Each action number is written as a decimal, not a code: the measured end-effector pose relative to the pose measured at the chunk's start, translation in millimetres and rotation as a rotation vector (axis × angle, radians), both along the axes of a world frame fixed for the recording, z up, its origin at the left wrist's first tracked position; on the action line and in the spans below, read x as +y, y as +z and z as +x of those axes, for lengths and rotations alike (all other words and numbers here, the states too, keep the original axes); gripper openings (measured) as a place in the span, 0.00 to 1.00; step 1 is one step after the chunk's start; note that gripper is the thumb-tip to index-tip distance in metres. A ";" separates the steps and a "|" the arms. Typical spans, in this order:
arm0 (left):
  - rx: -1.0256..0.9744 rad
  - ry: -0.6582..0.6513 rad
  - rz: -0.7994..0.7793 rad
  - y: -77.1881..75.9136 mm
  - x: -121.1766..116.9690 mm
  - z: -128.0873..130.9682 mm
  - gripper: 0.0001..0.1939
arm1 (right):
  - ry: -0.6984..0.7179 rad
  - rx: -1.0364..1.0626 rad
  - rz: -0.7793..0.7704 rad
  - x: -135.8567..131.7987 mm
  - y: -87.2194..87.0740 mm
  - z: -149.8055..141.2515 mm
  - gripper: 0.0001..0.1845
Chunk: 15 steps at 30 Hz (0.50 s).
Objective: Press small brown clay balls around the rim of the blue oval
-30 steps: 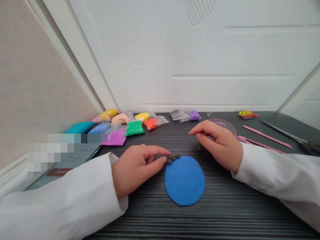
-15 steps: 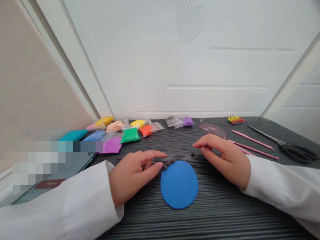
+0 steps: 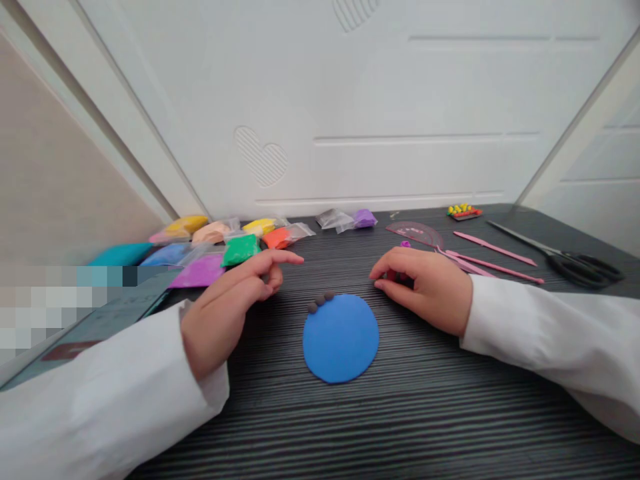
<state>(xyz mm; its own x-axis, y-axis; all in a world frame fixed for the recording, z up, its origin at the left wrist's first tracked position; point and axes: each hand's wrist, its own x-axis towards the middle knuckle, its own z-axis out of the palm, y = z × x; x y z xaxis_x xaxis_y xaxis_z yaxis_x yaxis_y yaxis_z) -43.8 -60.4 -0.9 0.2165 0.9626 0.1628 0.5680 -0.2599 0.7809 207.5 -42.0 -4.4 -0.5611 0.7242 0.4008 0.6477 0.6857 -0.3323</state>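
Note:
A flat blue clay disc [image 3: 341, 340] lies on the dark table, with three small dark clay balls [image 3: 321, 303] along its upper left edge. To the left, my left hand [image 3: 227, 310] hovers apart from the disc. Its index finger points out straight, the other fingers are curled, and nothing shows in it. My right hand [image 3: 425, 287] rests right of the disc, thumb and index drawn together in a pinch. Its fingertips are where a loose dark ball lay; that ball is now hidden by them. Just behind this hand is a small magenta piece [image 3: 405, 244].
Bags of coloured clay, such as the green bag [image 3: 241, 249] and the orange bag [image 3: 280, 238], line the back left. A tablet [image 3: 115, 320] lies at left. A protractor [image 3: 415, 233], pink tools [image 3: 495, 248] and black scissors [image 3: 575, 265] are at right.
My left hand has drawn back to the left from the disc's edge. My right fingertips have moved in and closed over the loose dark ball's spot. The view has shifted slightly.

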 end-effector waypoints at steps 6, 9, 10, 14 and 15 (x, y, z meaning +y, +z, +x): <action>0.018 0.035 -0.013 7.1 -5.4 11.2 0.20 | -0.010 0.003 0.009 -1.4 -1.6 2.3 0.11; -0.118 0.007 -0.005 4.7 -1.0 11.6 0.18 | -0.006 -0.013 -0.027 -1.5 -0.2 0.9 0.12; -0.155 0.010 -0.004 3.8 1.5 11.6 0.16 | -0.008 -0.019 -0.040 -1.7 0.4 0.5 0.12; -0.202 0.026 -0.028 4.3 13.0 15.3 0.09 | -0.004 -0.032 -0.056 -2.1 1.1 -0.8 0.12; -0.196 0.023 -0.037 5.0 15.9 17.0 0.09 | -0.001 -0.030 -0.056 -2.2 1.0 -0.9 0.12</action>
<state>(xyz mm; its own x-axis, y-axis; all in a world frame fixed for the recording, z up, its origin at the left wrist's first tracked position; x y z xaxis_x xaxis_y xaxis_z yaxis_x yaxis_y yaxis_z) -26.8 -44.5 4.1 0.1624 0.9730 0.1639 0.4097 -0.2176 0.8859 206.6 -44.2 -3.4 -0.5715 0.7456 0.3428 0.6583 0.6660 -0.3509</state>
